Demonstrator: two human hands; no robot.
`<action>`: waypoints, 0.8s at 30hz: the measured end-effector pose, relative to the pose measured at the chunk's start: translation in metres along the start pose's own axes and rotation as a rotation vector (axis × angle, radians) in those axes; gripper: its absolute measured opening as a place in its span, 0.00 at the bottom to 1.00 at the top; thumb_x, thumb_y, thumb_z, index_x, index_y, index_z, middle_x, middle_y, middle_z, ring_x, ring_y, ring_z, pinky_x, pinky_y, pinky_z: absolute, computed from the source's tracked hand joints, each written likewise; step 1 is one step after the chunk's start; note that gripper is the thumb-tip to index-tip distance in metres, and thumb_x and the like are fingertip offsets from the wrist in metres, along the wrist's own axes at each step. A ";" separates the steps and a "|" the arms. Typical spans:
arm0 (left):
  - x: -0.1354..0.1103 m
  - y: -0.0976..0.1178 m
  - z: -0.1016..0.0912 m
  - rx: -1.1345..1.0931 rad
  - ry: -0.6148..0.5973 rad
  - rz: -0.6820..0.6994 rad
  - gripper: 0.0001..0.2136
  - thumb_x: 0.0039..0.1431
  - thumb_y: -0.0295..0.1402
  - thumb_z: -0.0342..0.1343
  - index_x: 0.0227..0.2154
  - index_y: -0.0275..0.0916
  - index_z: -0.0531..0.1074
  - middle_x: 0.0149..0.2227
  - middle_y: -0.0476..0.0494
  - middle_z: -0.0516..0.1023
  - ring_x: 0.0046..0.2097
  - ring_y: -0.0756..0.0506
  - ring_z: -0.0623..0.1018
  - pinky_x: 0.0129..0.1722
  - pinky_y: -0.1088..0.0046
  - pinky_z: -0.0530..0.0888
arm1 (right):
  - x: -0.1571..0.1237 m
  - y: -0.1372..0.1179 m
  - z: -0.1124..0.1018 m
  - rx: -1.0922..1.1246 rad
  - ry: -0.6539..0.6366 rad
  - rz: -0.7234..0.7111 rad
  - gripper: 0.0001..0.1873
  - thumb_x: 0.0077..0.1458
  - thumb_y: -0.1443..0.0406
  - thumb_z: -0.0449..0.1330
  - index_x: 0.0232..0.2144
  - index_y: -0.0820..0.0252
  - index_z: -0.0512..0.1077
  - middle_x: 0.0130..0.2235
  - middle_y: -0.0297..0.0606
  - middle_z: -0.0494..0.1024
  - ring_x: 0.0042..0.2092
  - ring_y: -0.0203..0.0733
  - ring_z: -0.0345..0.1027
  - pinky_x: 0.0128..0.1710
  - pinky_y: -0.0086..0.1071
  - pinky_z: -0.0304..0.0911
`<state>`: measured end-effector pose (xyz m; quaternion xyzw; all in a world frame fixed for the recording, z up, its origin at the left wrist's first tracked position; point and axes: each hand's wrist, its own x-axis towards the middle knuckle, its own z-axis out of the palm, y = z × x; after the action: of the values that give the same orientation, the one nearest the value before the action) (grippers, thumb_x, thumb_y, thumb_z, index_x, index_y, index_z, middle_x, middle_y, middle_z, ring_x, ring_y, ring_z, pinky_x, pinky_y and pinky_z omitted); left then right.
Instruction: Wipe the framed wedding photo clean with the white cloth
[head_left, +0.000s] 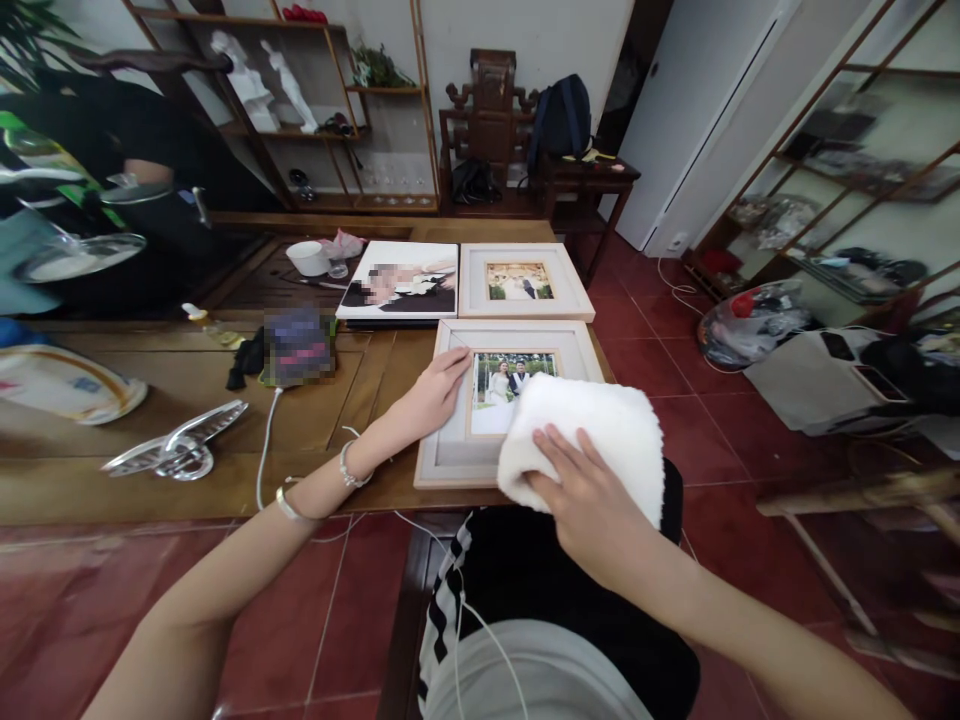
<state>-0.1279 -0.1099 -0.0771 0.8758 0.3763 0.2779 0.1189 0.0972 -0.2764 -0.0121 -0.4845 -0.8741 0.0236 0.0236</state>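
A pale framed wedding photo [457,440] lies flat at the near edge of the wooden table [360,400]. My left hand [435,392] rests flat on the frame's left side, fingers stretched out. My right hand [581,495] presses a folded white fluffy cloth [600,425] onto the frame's lower right part, fingers spread over the cloth. The cloth hides that corner of the frame. Bracelets sit on my left wrist.
Behind lie a second framed photo [523,282] and a photo album [400,282]. A white cup [309,258], a phone with cable [296,345], a silver ornament [176,452] and a plate [64,385] occupy the table's left. Chair, backpack [562,115] and shelves stand beyond.
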 end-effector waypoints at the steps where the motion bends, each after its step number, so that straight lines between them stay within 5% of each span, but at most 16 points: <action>1: 0.000 0.000 0.000 -0.001 -0.001 -0.003 0.20 0.65 0.28 0.40 0.57 0.32 0.65 0.60 0.32 0.65 0.62 0.39 0.65 0.63 0.54 0.62 | -0.007 0.008 -0.003 0.001 0.007 0.007 0.29 0.45 0.80 0.48 0.49 0.66 0.73 0.62 0.58 0.63 0.65 0.61 0.51 0.61 0.61 0.49; 5: -0.001 0.004 0.000 0.001 -0.008 -0.033 0.21 0.65 0.29 0.39 0.57 0.31 0.64 0.61 0.31 0.64 0.63 0.38 0.64 0.63 0.54 0.63 | -0.031 0.051 -0.024 0.144 -0.029 -0.033 0.31 0.40 0.80 0.47 0.44 0.60 0.75 0.59 0.47 0.68 0.62 0.53 0.58 0.60 0.52 0.55; 7: -0.002 0.006 0.001 -0.002 -0.010 -0.052 0.21 0.65 0.29 0.39 0.57 0.29 0.64 0.61 0.29 0.64 0.63 0.38 0.64 0.63 0.54 0.63 | -0.036 0.075 -0.037 0.244 0.027 0.083 0.21 0.45 0.77 0.48 0.37 0.58 0.75 0.50 0.46 0.76 0.54 0.53 0.68 0.51 0.46 0.66; 10: -0.002 0.007 0.002 -0.016 -0.002 -0.069 0.21 0.65 0.29 0.39 0.57 0.28 0.64 0.61 0.28 0.63 0.63 0.38 0.64 0.63 0.54 0.63 | -0.024 0.103 -0.049 0.393 0.335 0.415 0.07 0.55 0.67 0.53 0.33 0.60 0.72 0.37 0.45 0.79 0.38 0.51 0.73 0.36 0.40 0.69; 13: -0.002 0.006 0.004 -0.026 0.015 -0.070 0.20 0.65 0.28 0.40 0.57 0.31 0.64 0.61 0.30 0.64 0.63 0.38 0.64 0.63 0.53 0.62 | 0.009 0.115 -0.052 0.346 0.626 0.519 0.09 0.53 0.66 0.57 0.38 0.63 0.70 0.37 0.46 0.77 0.37 0.50 0.72 0.37 0.41 0.68; 15: -0.002 0.006 0.004 -0.031 0.025 -0.066 0.20 0.65 0.28 0.40 0.57 0.32 0.65 0.61 0.31 0.64 0.63 0.38 0.64 0.63 0.54 0.63 | 0.041 0.113 -0.051 0.177 0.625 0.446 0.09 0.51 0.70 0.56 0.37 0.65 0.70 0.37 0.48 0.77 0.39 0.51 0.71 0.40 0.43 0.67; 17: -0.002 0.006 0.005 -0.029 0.037 -0.059 0.20 0.65 0.28 0.41 0.57 0.32 0.65 0.61 0.31 0.64 0.63 0.38 0.65 0.62 0.54 0.63 | 0.075 0.103 -0.048 0.044 0.525 0.240 0.18 0.50 0.76 0.51 0.43 0.64 0.70 0.48 0.51 0.74 0.51 0.53 0.68 0.50 0.44 0.64; 20: -0.001 0.006 0.005 -0.008 0.060 -0.034 0.19 0.65 0.28 0.40 0.55 0.32 0.66 0.59 0.31 0.66 0.61 0.38 0.67 0.61 0.54 0.65 | 0.125 0.080 -0.040 -0.118 0.368 -0.158 0.32 0.45 0.83 0.45 0.52 0.63 0.65 0.64 0.49 0.57 0.67 0.50 0.44 0.63 0.47 0.48; 24: 0.000 0.005 0.004 0.009 0.074 -0.005 0.16 0.63 0.25 0.42 0.50 0.32 0.69 0.52 0.30 0.72 0.58 0.36 0.70 0.58 0.52 0.68 | 0.171 0.053 -0.028 -0.181 0.140 -0.388 0.33 0.48 0.81 0.47 0.57 0.64 0.61 0.61 0.52 0.63 0.63 0.51 0.54 0.61 0.45 0.51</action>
<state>-0.1222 -0.1133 -0.0786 0.8645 0.3837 0.3082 0.1017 0.0532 -0.1028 0.0151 -0.3081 -0.9457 -0.0934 0.0449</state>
